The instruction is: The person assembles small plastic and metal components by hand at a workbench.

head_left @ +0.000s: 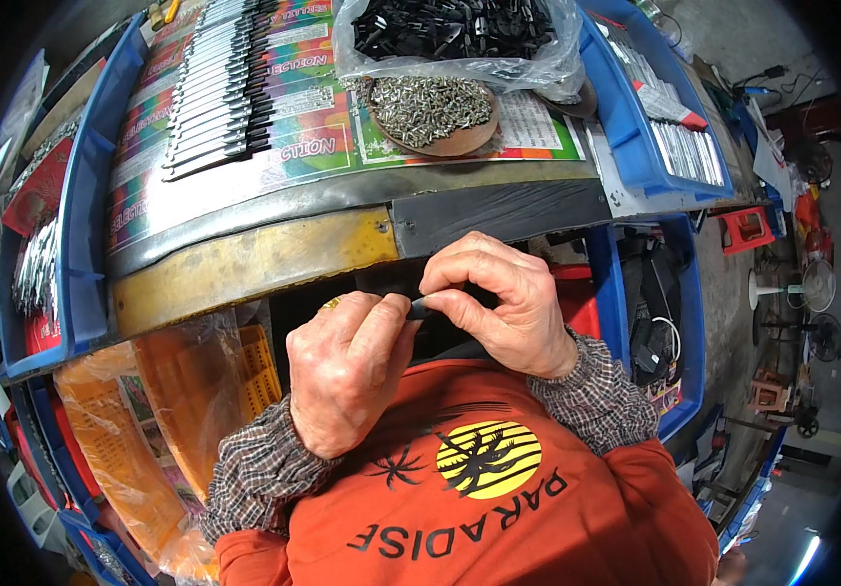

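In front of my chest, just off the bench edge, my two hands meet at a small dark grey piece (418, 310). My left hand (342, 361) is closed, its thumb and fingertips pressed at one end of the piece. From the other side my right hand (499, 298) pinches it between thumb and forefinger. Most of the piece is hidden by fingers, so its kind cannot be told. On the bench beyond lies a long row of slim silver metal pieces with black ends (213, 107). Right of them, small metal pins (430, 109) are heaped on a round brown board (469, 142).
A clear plastic bag of black parts (455, 29) sits at the back. Blue bins with silver pieces flank the bench, one left (79, 244), one right (674, 161). Orange crates (171, 391) in plastic stand low left; another blue bin (689, 322) is low right.
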Demonstrator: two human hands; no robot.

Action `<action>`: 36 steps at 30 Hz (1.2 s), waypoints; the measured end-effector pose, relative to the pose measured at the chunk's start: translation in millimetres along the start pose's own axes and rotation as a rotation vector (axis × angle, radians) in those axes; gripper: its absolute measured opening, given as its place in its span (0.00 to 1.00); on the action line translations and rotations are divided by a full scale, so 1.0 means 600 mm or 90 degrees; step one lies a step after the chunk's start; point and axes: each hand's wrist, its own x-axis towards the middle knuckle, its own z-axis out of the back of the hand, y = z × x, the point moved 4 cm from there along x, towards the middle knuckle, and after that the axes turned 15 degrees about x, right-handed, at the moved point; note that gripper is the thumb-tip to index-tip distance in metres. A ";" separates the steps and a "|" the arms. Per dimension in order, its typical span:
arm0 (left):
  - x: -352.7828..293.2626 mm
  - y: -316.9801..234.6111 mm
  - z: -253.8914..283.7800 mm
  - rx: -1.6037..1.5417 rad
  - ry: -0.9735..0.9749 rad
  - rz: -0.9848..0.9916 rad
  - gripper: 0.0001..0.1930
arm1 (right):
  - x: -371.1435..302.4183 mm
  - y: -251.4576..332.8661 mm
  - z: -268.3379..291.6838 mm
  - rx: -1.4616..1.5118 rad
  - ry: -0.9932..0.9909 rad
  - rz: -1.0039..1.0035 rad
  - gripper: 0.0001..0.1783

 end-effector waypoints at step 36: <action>0.011 -0.017 -0.010 0.048 -0.038 -0.065 0.15 | -0.021 -0.024 0.000 0.336 -0.051 -0.448 0.09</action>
